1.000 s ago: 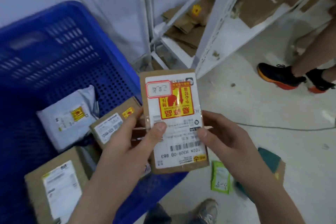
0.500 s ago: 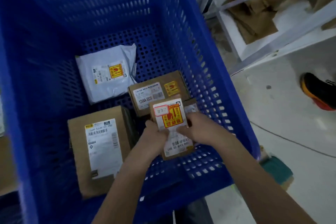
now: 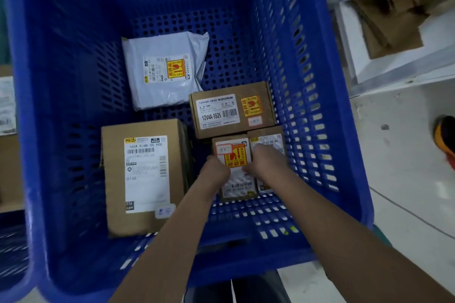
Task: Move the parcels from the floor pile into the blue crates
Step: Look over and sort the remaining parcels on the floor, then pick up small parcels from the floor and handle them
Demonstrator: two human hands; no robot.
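Both hands reach into the blue crate (image 3: 317,81): the left hand (image 3: 216,171) and right hand (image 3: 264,163) each grip a side of a small cardboard parcel (image 3: 236,167). It sits right of frame centre, low in the crate, just beside other boxes.

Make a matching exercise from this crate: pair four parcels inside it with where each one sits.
Things:
1. grey plastic mailer bag
2. tall brown carton with the long white label
3. wide brown box marked 12V4A-5525
4. small brown parcel with the red-and-yellow sticker

Places:
A. held by both hands
B. far side of the blue crate floor
C. near left
D. just beyond the held parcel

Pairs: 1-B, 2-C, 3-D, 4-A
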